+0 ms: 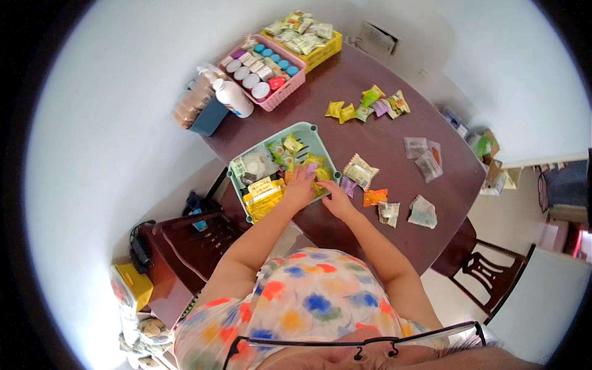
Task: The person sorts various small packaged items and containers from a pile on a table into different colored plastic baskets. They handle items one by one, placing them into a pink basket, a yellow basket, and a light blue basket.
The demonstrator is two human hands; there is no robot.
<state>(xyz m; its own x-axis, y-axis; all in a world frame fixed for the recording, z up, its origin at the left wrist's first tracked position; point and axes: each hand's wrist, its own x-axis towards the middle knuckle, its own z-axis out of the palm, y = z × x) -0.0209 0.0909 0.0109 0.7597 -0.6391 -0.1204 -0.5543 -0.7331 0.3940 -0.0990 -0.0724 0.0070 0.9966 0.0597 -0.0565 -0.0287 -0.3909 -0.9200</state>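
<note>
A pale green plastic basket [239, 161] stands at the table's near left edge with small snack packets in it. My left hand [300, 185] is inside, its fingers bent down around a small purple packet [312, 167] above yellow packets [322, 176]. My right hand [336, 200] reaches over the basket's near right rim, fingers stretched toward the same yellow packets and holding nothing visible. Left of my hands in the basket lie a large yellow pouch [264, 198], a clear bag with pale contents [256, 165] and green packets [275, 149].
On the dark red table [296, 117], a cream packet [360, 171], an orange packet [375, 197] and flat sachets [428, 165] lie to the right. More small packets [372, 96] lie farther off. A pink basket [285, 91], yellow basket [325, 52] and white bottle [233, 98] stand behind.
</note>
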